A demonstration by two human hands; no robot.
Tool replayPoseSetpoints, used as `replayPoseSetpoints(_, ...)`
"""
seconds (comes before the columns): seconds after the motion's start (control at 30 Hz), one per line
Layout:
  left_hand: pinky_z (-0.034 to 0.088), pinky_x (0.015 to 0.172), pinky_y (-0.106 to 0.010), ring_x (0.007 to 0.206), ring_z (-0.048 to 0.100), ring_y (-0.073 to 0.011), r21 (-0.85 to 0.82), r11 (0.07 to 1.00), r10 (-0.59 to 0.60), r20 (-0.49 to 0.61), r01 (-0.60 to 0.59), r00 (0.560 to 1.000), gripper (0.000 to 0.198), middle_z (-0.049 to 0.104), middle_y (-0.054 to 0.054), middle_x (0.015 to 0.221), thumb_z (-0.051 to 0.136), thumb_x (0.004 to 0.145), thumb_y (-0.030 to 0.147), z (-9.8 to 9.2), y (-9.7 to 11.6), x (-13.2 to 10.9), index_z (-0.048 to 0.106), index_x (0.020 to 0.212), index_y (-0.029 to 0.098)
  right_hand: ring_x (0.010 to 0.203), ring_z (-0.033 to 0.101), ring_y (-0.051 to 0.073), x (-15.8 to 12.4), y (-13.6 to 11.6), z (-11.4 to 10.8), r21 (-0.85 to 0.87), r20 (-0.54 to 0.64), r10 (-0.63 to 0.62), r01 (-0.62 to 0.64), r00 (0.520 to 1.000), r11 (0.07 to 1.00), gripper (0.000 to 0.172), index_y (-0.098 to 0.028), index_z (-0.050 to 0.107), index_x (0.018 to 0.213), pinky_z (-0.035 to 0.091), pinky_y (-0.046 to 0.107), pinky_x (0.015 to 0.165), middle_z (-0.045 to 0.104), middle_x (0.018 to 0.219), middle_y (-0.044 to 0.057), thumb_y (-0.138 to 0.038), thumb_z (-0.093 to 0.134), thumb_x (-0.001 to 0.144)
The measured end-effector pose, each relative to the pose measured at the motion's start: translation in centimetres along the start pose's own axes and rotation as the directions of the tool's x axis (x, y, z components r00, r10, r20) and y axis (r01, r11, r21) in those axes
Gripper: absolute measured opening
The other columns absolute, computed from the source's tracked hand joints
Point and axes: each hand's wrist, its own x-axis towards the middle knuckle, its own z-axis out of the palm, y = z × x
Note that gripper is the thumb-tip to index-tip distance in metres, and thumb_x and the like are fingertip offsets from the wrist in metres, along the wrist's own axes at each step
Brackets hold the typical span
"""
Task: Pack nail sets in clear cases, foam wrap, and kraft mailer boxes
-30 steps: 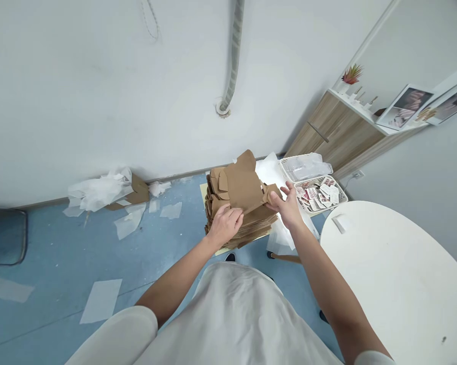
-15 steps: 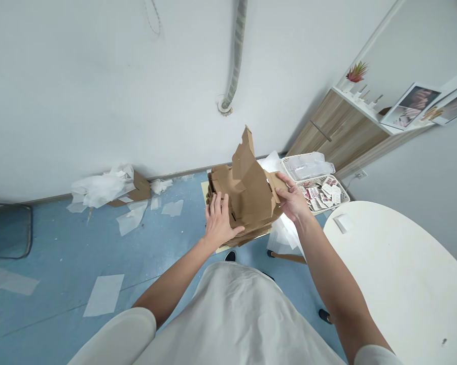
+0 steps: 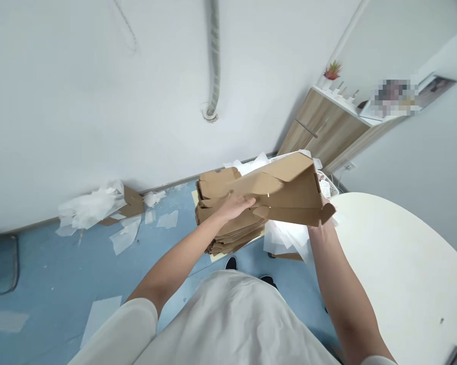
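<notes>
A partly folded brown cardboard box (image 3: 294,195) is held up in front of me, its walls bent up at the right end. My left hand (image 3: 234,207) is closed on its left part, the thumb lying over the cardboard and the other fingers mostly out of sight. At the box's right end is my right hand (image 3: 322,225), gripping from behind and below; the cardboard hides most of its fingers. Under and to the left of the box lies a stack of flattened cardboard boxes (image 3: 232,238), close beneath my left hand.
A round white table (image 3: 395,263) stands on my right. White sheets (image 3: 289,235) hang beside the stack, and a white basket (image 3: 332,187) is partly covered by the box. A wood-look cabinet (image 3: 327,124) is behind. Crumpled white wrapping (image 3: 93,205) and a carton (image 3: 133,203) lie along the wall.
The cardboard box has come up off the stack and moved right, turning so its walled end faces right. My left hand has gone from lying spread on the cardboard to gripping it.
</notes>
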Motion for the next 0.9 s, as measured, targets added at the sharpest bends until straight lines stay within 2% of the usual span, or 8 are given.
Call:
replayPoseSetpoints(0.1,0.048,0.077,-0.034,0.095,0.06,-0.0218,-0.172,0.985,0.007,0.17,0.023,0.985,0.036,0.063,-0.01,0.104,0.051,0.079,0.042,2.7,1.7,1.0,0.057,0.105,0.019,0.102,0.056,0.025,-1.5,0.9,-2.4,0.147,-0.093,-0.02,0.033,0.995,0.989,0.06,-0.027,0.044,0.124,0.051,0.044,0.078,0.058,0.112,0.008,-0.062,0.038,0.075)
replayPoseSetpoints(0.2,0.05,0.073,-0.031,0.084,0.062,-0.0173,-0.326,0.945,0.054,0.192,0.012,0.98,0.032,0.065,-0.008,0.093,0.054,0.077,0.029,6.0,3.1,1.4,0.055,0.105,0.014,0.105,0.054,0.023,-3.4,2.9,-5.8,0.226,-0.209,0.003,0.045,0.978,0.973,0.054,-0.028,0.049,0.119,0.047,0.039,0.087,0.059,0.111,0.007,-0.06,0.04,0.076)
replayPoseSetpoints(0.27,0.051,0.07,-0.031,0.076,0.062,-0.016,-0.354,0.935,0.092,0.206,-0.013,0.974,0.027,0.066,-0.006,0.084,0.054,0.076,0.025,8.3,3.7,1.5,0.056,0.1,0.012,0.104,0.055,0.021,-5.2,4.4,-8.5,0.274,-0.282,0.048,0.033,0.958,0.961,0.049,-0.028,0.049,0.117,0.047,0.037,0.088,0.058,0.113,0.005,-0.055,0.044,0.077)
replayPoseSetpoints(0.33,0.051,0.066,-0.029,0.072,0.062,-0.0152,-0.303,0.951,0.13,0.214,-0.061,0.968,0.024,0.065,-0.004,0.079,0.052,0.074,0.023,10.4,4.0,1.6,0.057,0.095,0.012,0.1,0.057,0.02,-7.5,5.7,-11.5,0.307,-0.348,0.114,-0.002,0.931,0.952,0.048,-0.03,0.046,0.119,0.049,0.037,0.084,0.055,0.117,0.004,-0.047,0.052,0.075)
replayPoseSetpoints(0.43,0.05,0.06,-0.026,0.068,0.06,-0.0142,-0.13,0.981,0.173,0.228,-0.146,0.958,0.022,0.064,-0.001,0.077,0.051,0.074,0.026,13.7,4.4,1.7,0.059,0.092,0.014,0.091,0.06,0.02,-11.5,7.3,-15.9,0.309,-0.44,0.21,-0.072,0.873,0.948,0.058,-0.033,0.038,0.125,0.052,0.039,0.075,0.053,0.12,0.005,-0.038,0.06,0.071)
replayPoseSetpoints(0.6,0.047,0.057,-0.023,0.064,0.06,-0.0132,0.056,0.969,0.213,0.299,-0.24,0.93,0.024,0.063,0.0,0.075,0.047,0.076,0.03,19.8,5.1,1.7,0.058,0.091,0.015,0.088,0.061,0.019,-18.0,9.6,-22.1,0.263,-0.628,0.238,-0.086,0.741,0.961,0.077,-0.035,0.021,0.133,0.052,0.039,0.074,0.057,0.113,0.004,-0.032,0.063,0.068)
replayPoseSetpoints(0.77,0.048,0.061,-0.024,0.068,0.062,-0.0144,0.028,0.951,0.266,0.435,-0.309,0.86,0.024,0.062,-0.002,0.076,0.045,0.078,0.032,26.7,5.4,2.0,0.056,0.09,0.015,0.086,0.061,0.019,-23.2,11.8,-28.2,0.219,-0.659,0.274,-0.169,0.701,0.961,0.051,-0.025,0.044,0.114,0.051,0.037,0.073,0.062,0.1,0.005,-0.029,0.062,0.066)
replayPoseSetpoints(0.9,0.048,0.063,-0.025,0.069,0.062,-0.0152,0.085,0.946,0.237,0.481,-0.314,0.844,0.026,0.064,-0.003,0.08,0.045,0.078,0.033,31.7,5.1,2.1,0.056,0.092,0.015,0.077,0.061,0.017,-26.8,13.3,-32.7,0.218,-0.711,0.321,-0.237,0.626,0.947,0.037,-0.022,0.047,0.099,0.051,0.033,0.066,0.062,0.094,0.005,-0.027,0.06,0.064)
